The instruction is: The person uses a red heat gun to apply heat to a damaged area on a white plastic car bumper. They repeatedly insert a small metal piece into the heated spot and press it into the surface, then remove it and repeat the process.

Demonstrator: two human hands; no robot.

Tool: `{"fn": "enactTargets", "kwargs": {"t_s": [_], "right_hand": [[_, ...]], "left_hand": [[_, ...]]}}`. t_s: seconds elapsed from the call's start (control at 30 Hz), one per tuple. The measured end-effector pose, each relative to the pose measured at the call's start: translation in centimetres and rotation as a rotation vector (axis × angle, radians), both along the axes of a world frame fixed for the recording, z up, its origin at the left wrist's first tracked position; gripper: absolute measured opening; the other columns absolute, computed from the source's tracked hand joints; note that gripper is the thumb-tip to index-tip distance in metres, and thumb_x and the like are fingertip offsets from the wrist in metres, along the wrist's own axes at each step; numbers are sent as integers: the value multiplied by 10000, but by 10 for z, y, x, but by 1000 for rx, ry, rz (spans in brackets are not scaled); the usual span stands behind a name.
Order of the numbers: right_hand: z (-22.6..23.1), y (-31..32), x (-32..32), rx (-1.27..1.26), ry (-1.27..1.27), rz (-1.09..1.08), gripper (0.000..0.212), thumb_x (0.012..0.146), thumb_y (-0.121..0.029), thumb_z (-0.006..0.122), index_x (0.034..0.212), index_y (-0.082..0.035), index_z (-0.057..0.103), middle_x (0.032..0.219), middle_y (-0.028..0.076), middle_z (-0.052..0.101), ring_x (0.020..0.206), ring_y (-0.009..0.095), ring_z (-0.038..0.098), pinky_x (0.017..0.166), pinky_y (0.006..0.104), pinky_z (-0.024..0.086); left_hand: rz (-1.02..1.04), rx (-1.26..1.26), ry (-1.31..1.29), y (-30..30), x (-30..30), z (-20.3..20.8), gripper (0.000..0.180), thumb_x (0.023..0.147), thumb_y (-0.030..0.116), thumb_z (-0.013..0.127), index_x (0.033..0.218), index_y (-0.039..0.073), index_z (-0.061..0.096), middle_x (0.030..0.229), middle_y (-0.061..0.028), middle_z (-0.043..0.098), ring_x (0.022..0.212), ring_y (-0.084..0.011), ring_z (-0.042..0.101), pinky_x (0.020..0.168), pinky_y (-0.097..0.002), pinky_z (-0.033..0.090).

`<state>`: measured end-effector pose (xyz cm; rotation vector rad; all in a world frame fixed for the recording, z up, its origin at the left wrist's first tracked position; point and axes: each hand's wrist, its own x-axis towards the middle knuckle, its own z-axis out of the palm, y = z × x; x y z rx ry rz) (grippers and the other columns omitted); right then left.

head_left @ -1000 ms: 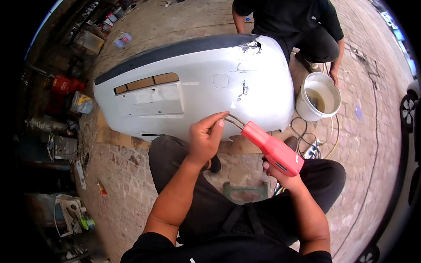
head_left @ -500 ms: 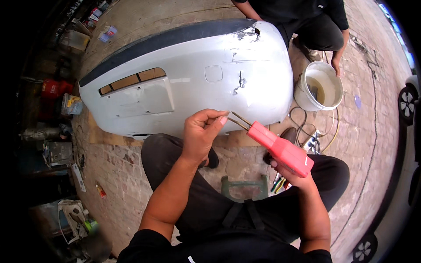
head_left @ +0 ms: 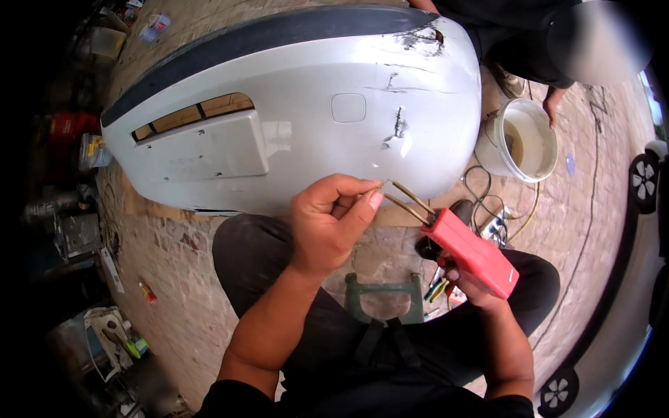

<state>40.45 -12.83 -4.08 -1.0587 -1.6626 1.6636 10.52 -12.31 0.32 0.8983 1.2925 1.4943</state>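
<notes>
My right hand [head_left: 474, 282] is wrapped round the body of a red hot stapler [head_left: 474, 254], a plastic-welding tool with two brass-coloured prongs pointing up and left. Close to the prong tips, my left hand [head_left: 334, 216] is closed, thumb and forefinger pinching a tiny wavy wire staple [head_left: 386, 182]. Most of the staple is too small to make out. Beyond both hands lies a silver car bumper [head_left: 306, 146] with a dark grey strip along its far edge. Black scuffs and a torn hole mark its right end.
Another person's hand [head_left: 550, 110] touches a white bucket [head_left: 505, 143] of murky water at the right. Cables and a power strip [head_left: 495, 226] lie below it. A green stool [head_left: 355, 296] and pliers [head_left: 439, 287] are between my legs. Shop clutter lines the left; a parked car stands right.
Both hands and the stapler have shifted slightly right in view, the stapler also lower. The bumper appears larger and higher in the picture. My left-hand pinch stays by the prong tips.
</notes>
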Motion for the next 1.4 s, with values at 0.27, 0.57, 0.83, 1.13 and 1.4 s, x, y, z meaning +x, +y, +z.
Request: {"fn": "enactTargets", "kwargs": {"t_s": [0.27, 0.57, 0.83, 1.13, 1.4], "right_hand": [[-12, -3, -11, -137, 151, 31, 427, 925, -86, 799, 1318, 15, 669, 1041, 83, 762, 940, 181, 737, 827, 336, 589], [0, -13, -17, -103, 75, 31, 297, 895, -95, 814, 1162, -10, 718, 947, 77, 745, 873, 206, 738, 783, 338, 585], [10, -18, -19, 183, -8, 10, 266, 861, -124, 829, 1080, -11, 729, 868, 89, 710, 762, 252, 689, 699, 347, 537], [33, 19, 7, 517, -215, 116, 188, 924, -137, 750, 1055, -3, 748, 885, 90, 731, 782, 259, 677, 693, 364, 515], [57, 50, 38, 306, -158, 265, 382, 912, -284, 804, 1185, -23, 745, 940, 64, 745, 847, 215, 728, 783, 337, 555]], "left_hand": [[0, 20, -43, 1, -9, 1, 48, 954, -21, 733, 998, -9, 749, 713, 95, 545, 626, 20, 388, 559, -191, 287], [-17, 77, 80, -10, -12, 8, 62, 966, -24, 716, 1019, -24, 749, 723, 87, 567, 631, 22, 412, 563, -186, 309], [-65, 130, 186, -20, -5, 11, 117, 970, -36, 703, 1074, -29, 756, 739, 83, 572, 635, 18, 418, 563, -188, 307], [-56, 130, -50, 4, 18, -13, 132, 953, -47, 696, 1069, -19, 753, 699, 103, 479, 629, 8, 366, 565, -213, 292], [-228, 230, 144, 4, 0, 13, 121, 883, -104, 742, 950, -2, 745, 653, 104, 417, 597, -2, 334, 556, -216, 302]]}}
